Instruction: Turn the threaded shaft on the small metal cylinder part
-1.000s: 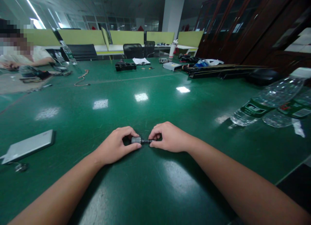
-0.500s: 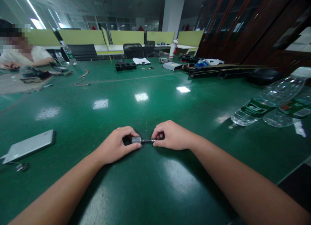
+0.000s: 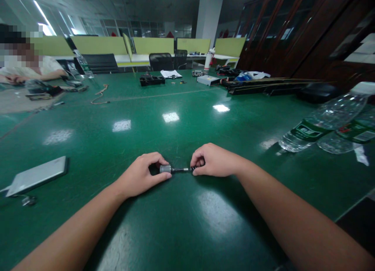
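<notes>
On the green table, my left hand (image 3: pixel 142 172) is closed around a short grey metal cylinder (image 3: pixel 165 168), thumb on the near side and fingers on the far side. A thin dark shaft (image 3: pixel 178 170) with a bright tip sticks out of the cylinder to the right. My right hand (image 3: pixel 215 160) pinches a small dark ridged piece (image 3: pixel 192 168), whose kind is too small to make out. A narrow gap separates that piece from the shaft's tip.
Two clear water bottles (image 3: pixel 313 124) with green labels stand at the right. A flat grey device (image 3: pixel 36 176) with a short cable lies at the left. Farther back are a black tray (image 3: pixel 152 80), papers (image 3: pixel 170 73) and dark rails (image 3: pixel 258 85). Another person (image 3: pixel 35 68) sits at the far left.
My right hand has moved right, away from the shaft's end, with the small dark piece now showing in its fingers. The left hand and cylinder stay nearly in place.
</notes>
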### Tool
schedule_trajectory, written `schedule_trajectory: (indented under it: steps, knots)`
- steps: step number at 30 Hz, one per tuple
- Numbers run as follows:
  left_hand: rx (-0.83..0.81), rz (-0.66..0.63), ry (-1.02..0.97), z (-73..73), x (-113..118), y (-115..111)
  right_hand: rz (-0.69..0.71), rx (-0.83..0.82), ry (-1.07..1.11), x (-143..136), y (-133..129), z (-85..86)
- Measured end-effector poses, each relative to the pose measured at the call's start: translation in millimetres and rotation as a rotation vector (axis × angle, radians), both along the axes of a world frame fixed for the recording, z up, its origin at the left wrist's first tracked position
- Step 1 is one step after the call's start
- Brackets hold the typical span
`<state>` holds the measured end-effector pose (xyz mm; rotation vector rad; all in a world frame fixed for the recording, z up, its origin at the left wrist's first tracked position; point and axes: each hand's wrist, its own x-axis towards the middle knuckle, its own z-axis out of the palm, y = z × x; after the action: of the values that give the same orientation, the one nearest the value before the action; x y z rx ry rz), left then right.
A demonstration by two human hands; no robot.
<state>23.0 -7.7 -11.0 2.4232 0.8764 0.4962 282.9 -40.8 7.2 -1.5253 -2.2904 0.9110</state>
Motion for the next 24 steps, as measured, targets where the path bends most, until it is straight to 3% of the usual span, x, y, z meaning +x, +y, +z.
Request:
schedule_trajectory:
  steps: [16, 24]
  knots:
    - [-0.013, 0.000, -0.007, -0.1, 0.6, 0.3, 0.010, -0.017, 0.019, -2.4, 1.1, -0.9]
    - [0.012, -0.009, -0.017, -1.2, 2.5, -0.3, 0.055, 0.158, 0.068, -17.7, -2.5, -10.5]
